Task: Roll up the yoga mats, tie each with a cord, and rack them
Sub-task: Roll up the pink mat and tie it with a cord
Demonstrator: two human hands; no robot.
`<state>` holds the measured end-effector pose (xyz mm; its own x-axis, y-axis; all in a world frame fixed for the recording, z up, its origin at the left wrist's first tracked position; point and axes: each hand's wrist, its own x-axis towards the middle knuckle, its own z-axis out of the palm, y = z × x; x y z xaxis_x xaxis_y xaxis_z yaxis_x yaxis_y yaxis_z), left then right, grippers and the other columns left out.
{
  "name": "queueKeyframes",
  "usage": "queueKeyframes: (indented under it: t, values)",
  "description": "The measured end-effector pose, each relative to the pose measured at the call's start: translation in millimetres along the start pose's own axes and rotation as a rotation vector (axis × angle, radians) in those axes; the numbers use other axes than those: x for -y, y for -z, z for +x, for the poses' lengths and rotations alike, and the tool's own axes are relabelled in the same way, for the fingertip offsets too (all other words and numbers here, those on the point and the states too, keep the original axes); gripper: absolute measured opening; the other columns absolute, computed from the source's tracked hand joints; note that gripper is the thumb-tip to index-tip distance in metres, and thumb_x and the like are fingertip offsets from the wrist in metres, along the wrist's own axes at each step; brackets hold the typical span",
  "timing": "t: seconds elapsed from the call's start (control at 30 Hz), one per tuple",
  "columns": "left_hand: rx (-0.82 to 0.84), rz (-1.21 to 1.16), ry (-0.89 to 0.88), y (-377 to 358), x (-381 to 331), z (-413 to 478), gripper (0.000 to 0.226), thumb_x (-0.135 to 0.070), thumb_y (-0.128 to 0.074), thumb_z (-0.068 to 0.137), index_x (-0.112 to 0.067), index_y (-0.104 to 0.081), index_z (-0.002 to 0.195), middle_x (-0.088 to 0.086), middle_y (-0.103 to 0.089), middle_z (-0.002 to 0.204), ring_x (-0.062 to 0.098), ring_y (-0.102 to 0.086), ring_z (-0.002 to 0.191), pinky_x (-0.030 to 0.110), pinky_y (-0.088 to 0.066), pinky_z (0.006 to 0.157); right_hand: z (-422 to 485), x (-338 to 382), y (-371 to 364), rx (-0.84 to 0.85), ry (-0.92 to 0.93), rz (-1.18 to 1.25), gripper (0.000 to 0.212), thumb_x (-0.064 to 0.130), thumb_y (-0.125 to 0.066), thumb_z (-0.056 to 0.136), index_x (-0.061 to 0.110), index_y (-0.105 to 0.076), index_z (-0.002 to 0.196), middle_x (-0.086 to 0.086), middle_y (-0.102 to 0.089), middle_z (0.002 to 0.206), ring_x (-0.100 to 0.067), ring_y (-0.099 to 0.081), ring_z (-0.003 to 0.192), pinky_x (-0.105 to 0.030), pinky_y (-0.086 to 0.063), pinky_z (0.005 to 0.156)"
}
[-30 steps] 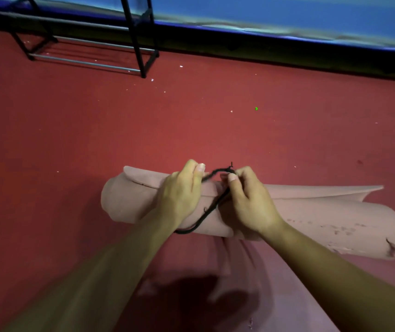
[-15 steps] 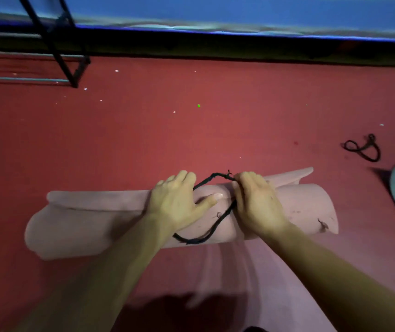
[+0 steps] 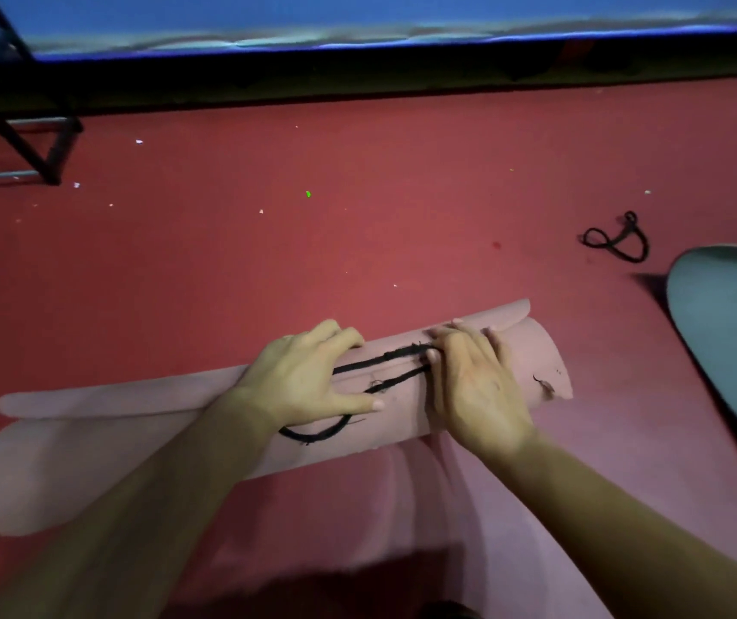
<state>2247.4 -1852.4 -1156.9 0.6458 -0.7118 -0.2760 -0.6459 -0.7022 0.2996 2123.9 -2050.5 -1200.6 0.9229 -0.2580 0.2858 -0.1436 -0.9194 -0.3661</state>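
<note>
A pink yoga mat (image 3: pixel 134 431) lies rolled on the red floor, running from lower left to upper right, its outer flap loose along the far side. A black cord (image 3: pixel 380 364) lies in a loop across the top of the roll. My left hand (image 3: pixel 308 382) rests on the roll with the thumb stretched out, pressing part of the cord beneath the palm. My right hand (image 3: pixel 474 386) sits near the roll's right end and pinches the cord's far end with thumb and fingers, so two strands stretch taut between the hands.
A second black cord (image 3: pixel 617 239) lies loose on the floor at the right. A grey-green mat (image 3: pixel 733 350) lies flat at the right edge. The foot of a black metal rack (image 3: pixel 22 136) stands at the far left by the dark wall base.
My right hand has drawn the cord toward the roll's right end, stretching the loop into two straight strands. My left hand has flattened onto the roll. The view has swung rightward.
</note>
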Motion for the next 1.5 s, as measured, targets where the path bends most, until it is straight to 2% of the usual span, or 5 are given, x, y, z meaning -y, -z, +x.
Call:
queueKeyframes:
  t: [0.47,0.8,1.1,1.27,1.5]
  values:
    - [-0.134,-0.097,-0.305,-18,-2,11,0.055,-0.066,-0.054,0.089,-0.029,-0.054,0.13,-0.02,-0.051,0.129,0.01,-0.054,0.114,0.034,-0.049,0.088,10,-16,9,-0.084,-0.033,0.046,0.022,0.023,-0.039,0.103,0.014,-0.046,0.085,-0.002,-0.047,0.082,-0.027,-0.043,0.079,-0.036,-0.033,0.075]
    - [-0.237,-0.029,-0.062,-21,-62,48,0.046,-0.058,-0.026,0.1,-0.024,-0.03,0.07,-0.007,-0.036,0.077,0.019,-0.041,0.078,0.036,-0.034,0.074,-1,-30,20,0.014,-0.054,0.179,0.026,0.025,-0.036,0.102,0.007,-0.055,0.098,-0.006,-0.059,0.097,-0.027,-0.052,0.091,-0.037,-0.04,0.099]
    - [-0.084,-0.428,-0.146,-11,-103,91,0.05,-0.065,-0.029,0.096,-0.029,-0.062,0.101,-0.01,-0.051,0.095,0.013,-0.055,0.092,0.04,-0.046,0.087,-10,-48,22,0.084,-0.006,0.318,0.025,0.021,-0.036,0.107,0.006,-0.056,0.106,-0.003,-0.056,0.1,-0.024,-0.055,0.096,-0.038,-0.02,0.123]
    - [-0.1,-0.461,-0.122,-36,-109,95,0.066,-0.063,-0.007,0.097,-0.026,-0.06,0.111,-0.005,-0.057,0.109,0.02,-0.055,0.11,0.042,-0.042,0.1,-26,-59,28,-0.097,-0.097,0.229,0.026,0.025,-0.04,0.105,0.008,-0.059,0.097,-0.003,-0.056,0.099,-0.025,-0.051,0.092,-0.037,-0.038,0.095]
    - [-0.162,0.006,-0.097,-26,-145,96,0.051,-0.057,-0.014,0.102,-0.022,-0.051,0.098,0.006,-0.062,0.104,0.035,-0.058,0.101,0.041,-0.037,0.073,-37,-57,43,-0.149,-0.47,0.045,0.024,0.033,-0.034,0.107,0.022,-0.045,0.089,0.009,-0.038,0.088,-0.017,-0.032,0.082,-0.034,-0.018,0.071]
